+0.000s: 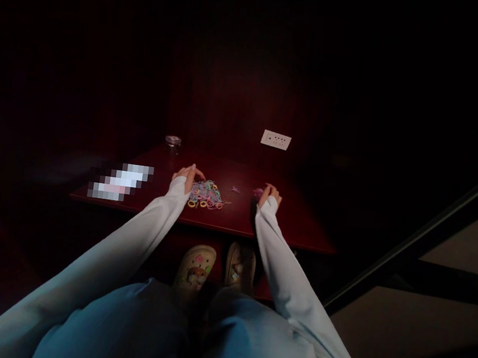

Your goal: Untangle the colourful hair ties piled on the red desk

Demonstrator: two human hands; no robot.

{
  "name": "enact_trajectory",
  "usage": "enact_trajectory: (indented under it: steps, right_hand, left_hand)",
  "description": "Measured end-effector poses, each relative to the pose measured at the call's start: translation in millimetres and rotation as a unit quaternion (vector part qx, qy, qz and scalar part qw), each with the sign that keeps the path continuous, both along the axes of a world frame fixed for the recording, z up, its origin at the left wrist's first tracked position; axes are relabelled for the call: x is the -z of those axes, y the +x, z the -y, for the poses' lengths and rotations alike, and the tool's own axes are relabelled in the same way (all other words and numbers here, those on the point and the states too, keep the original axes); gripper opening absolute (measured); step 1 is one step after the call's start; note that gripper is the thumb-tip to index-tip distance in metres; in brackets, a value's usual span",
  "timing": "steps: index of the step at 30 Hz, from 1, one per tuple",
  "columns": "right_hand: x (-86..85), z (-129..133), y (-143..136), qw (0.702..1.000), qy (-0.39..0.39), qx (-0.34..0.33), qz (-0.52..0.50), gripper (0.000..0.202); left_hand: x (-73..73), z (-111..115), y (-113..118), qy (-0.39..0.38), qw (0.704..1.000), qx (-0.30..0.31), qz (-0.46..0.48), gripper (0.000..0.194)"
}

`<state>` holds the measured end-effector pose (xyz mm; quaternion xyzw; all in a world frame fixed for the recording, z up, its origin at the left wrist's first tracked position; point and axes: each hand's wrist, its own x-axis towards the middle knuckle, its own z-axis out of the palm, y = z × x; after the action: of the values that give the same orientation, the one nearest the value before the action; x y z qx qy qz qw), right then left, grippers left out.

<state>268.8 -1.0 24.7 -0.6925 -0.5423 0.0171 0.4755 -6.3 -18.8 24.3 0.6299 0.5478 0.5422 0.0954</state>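
Note:
A pile of small multicoloured elastic hair ties (207,195) lies near the front of the dark red table. At its left edge rests my left hand (186,176), fingers apart, with the index finger reaching over the top of the pile. My right hand (271,195) is farther right, beside a small pink-purple cluster of hair ties (257,193). Its fingers are loosely bent and look apart, touching or almost touching that cluster. Between the hands sits another tiny purple clump (236,190). Nothing held shows in either hand.
A clear lidded jar (173,144) stands at the table's back left. Farther forward lies a bright blurred-out object (122,181). A white socket plate (276,140) is on the back wall. Below the table's front edge (215,226) are my two clogs (196,267).

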Motion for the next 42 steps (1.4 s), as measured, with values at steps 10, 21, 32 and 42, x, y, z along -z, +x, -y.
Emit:
enact_trajectory:
  steps: [10,21,32,42]
  right_hand:
    - [16.0,13,-78,0.931,0.016,-0.343,0.121,0.022]
    - [5.3,28,-82,0.927,-0.018,-0.329,0.18,0.017]
    - [-5.1,39,-118,0.915,-0.008,-0.301,0.267,0.032]
    - [-5.3,39,-114,0.916,-0.022,-0.301,0.266,0.03]
  left_hand:
    - [-0.7,4,3,0.017,0.999,-0.012,-0.035,0.06]
    - [-10.6,13,4,-0.018,0.985,-0.168,-0.022,0.029]
    - [-0.9,5,2,0.0,0.989,-0.139,-0.048,0.027]
    - [-5.8,8,7,-0.018,0.991,-0.116,-0.061,0.028]
